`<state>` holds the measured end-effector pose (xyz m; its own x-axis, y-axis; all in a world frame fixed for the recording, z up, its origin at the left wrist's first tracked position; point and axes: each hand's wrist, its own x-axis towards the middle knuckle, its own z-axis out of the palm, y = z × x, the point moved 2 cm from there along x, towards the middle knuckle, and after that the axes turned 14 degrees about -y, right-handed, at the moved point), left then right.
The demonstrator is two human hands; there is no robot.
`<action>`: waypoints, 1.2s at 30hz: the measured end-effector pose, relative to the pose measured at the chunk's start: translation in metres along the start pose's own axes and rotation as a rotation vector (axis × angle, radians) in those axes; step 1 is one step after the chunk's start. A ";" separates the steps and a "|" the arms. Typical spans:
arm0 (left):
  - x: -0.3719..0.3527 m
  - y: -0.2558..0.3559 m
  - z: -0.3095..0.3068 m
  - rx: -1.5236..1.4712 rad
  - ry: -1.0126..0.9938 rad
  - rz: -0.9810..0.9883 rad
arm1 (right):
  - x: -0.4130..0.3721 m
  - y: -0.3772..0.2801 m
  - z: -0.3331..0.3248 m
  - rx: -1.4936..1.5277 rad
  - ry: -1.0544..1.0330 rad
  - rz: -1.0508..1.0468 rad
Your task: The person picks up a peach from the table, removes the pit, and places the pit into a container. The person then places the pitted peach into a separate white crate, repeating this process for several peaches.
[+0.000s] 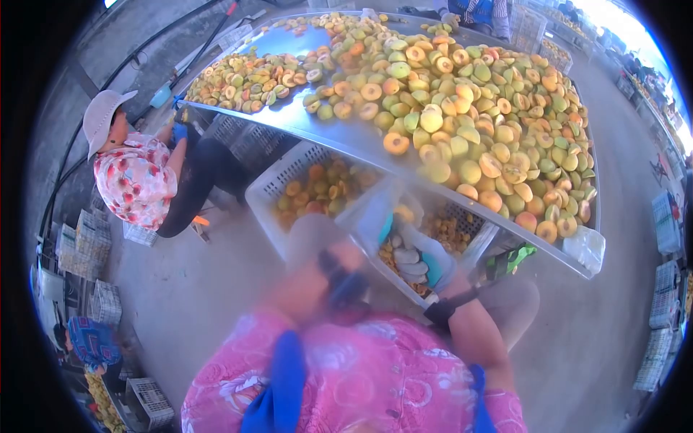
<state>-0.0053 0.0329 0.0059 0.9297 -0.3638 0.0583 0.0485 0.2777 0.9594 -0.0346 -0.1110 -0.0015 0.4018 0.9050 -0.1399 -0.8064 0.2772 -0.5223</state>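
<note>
My right hand (417,254), in a grey and teal glove, is over a crate (474,254) of small brown pieces that look like fruit pits (449,232). Its fingers are curled closed; what they hold, if anything, is hidden. Close beside it, my left hand (375,218) is smeared by haze, and its finger position cannot be made out. A yellowish fruit (404,212), seemingly an apricot or peach, shows between the two hands. Left of them stands a white crate (261,193) holding orange and green fruit (315,189).
A metal table (354,141) in front bears a large heap of halved fruit (505,123). A clear plastic block or bag (585,249) is at its near right corner. A co-worker (137,166) sits at left; another person's sleeve (480,11) shows behind the table. Crates (664,289) line the right.
</note>
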 end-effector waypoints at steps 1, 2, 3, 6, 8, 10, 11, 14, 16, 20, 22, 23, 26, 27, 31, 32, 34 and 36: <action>0.001 0.006 0.003 -0.068 -0.079 0.001 | 0.000 0.000 -0.001 0.003 0.005 0.002; 0.000 0.008 0.005 -0.139 -0.156 -0.004 | 0.000 0.002 -0.001 0.046 -0.020 -0.026; 0.000 -0.004 -0.001 -0.150 -0.151 -0.017 | 0.000 0.006 0.000 0.093 -0.042 -0.052; 0.009 -0.027 -0.013 -0.498 -0.021 -0.005 | -0.001 0.005 0.005 0.223 -0.176 -0.082; 0.013 -0.027 -0.027 -0.592 0.108 0.041 | -0.004 0.006 0.008 0.225 -0.183 -0.087; 0.015 -0.005 -0.053 -0.296 0.394 0.285 | -0.003 0.004 0.005 0.221 -0.203 -0.095; 0.010 0.014 -0.074 -0.105 0.370 0.266 | -0.002 0.002 0.000 0.247 -0.316 -0.115; 0.011 0.042 -0.141 0.655 0.596 0.206 | 0.000 -0.002 -0.008 0.278 -0.422 -0.167; 0.020 0.055 -0.129 1.110 0.533 0.187 | 0.001 -0.002 -0.012 0.283 -0.420 -0.189; 0.085 0.043 -0.105 1.575 0.344 -0.191 | 0.005 0.001 -0.020 0.203 -0.261 -0.201; 0.105 0.040 -0.092 1.493 0.372 -0.284 | 0.007 -0.001 -0.017 0.159 -0.213 -0.201; 0.112 0.039 -0.087 1.423 0.320 -0.382 | 0.008 -0.002 -0.014 0.103 -0.135 -0.214; 0.128 0.026 -0.084 1.306 0.286 -0.475 | 0.007 -0.005 -0.009 0.039 -0.004 -0.228; 0.130 0.020 -0.084 1.258 0.311 -0.480 | 0.006 -0.006 -0.009 0.034 0.048 -0.221; 0.111 0.013 -0.085 1.216 0.280 -0.179 | 0.008 -0.005 -0.023 -0.182 0.096 -0.274; 0.105 0.013 -0.082 1.168 0.258 -0.022 | 0.007 -0.007 -0.023 -0.266 0.124 -0.322; 0.090 0.012 -0.069 1.120 0.234 0.130 | 0.007 -0.012 -0.016 -0.345 0.150 -0.371; 0.074 0.001 -0.055 -0.027 0.138 0.214 | 0.004 -0.017 -0.009 -0.475 0.338 -0.335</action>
<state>0.0835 0.0550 -0.0043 0.9609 -0.1696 0.2188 -0.1464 0.3597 0.9215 -0.0153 -0.1150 -0.0005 0.7731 0.6225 -0.1215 -0.3674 0.2835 -0.8858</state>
